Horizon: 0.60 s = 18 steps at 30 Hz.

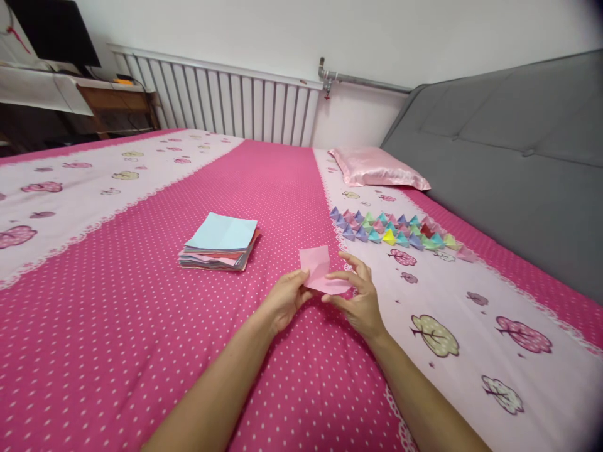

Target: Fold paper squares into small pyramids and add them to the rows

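Observation:
A pink sheet of paper (316,262), bent along a crease, is held up over the bed between both hands. My left hand (288,298) pinches its lower left edge between thumb and fingers. At the right side, my right hand (358,298) grips the paper's lower part between thumb and index finger, its other fingers raised. Left of the hands lies a stack of coloured paper squares (221,235) with a light blue sheet on top. To the right, several small folded paper shapes (389,236) in many colours stand in rows.
The bed (141,314) has a pink dotted cover with pale printed bands. A pink pillow (377,168) lies by the grey headboard (499,125). Behind the bed are a white radiator (226,97) and a pipe (367,81). A monitor (51,31) stands on a desk at far left.

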Tool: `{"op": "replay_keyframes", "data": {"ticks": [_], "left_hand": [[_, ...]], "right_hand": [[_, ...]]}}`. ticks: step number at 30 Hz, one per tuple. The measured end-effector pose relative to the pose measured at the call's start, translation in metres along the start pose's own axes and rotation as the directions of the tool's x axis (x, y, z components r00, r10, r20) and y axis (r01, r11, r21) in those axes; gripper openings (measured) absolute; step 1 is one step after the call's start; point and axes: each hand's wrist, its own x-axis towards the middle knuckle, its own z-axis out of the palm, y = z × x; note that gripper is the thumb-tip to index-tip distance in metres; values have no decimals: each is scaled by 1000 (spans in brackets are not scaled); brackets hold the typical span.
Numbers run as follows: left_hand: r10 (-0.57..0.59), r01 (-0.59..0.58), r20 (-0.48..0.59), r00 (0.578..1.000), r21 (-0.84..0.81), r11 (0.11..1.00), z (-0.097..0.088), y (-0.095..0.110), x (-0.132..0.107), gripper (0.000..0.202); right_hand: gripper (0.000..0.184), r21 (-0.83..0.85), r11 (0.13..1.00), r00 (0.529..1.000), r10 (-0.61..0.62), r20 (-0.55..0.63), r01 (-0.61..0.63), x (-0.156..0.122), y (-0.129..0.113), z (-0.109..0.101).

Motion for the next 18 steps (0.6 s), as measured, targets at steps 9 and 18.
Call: {"op": "replay_keyframes", "data": {"ticks": [9, 18], "left_hand": [[27, -16, 61, 998, -185, 983, 1, 6, -1, 27], [39, -32, 79, 996, -93, 995, -3, 1, -1, 14]], "right_hand": [[16, -39, 999, 1000, 1, 18, 0, -3, 2, 5], [18, 24, 1000, 998, 2, 69, -4, -2, 3, 6]]}}
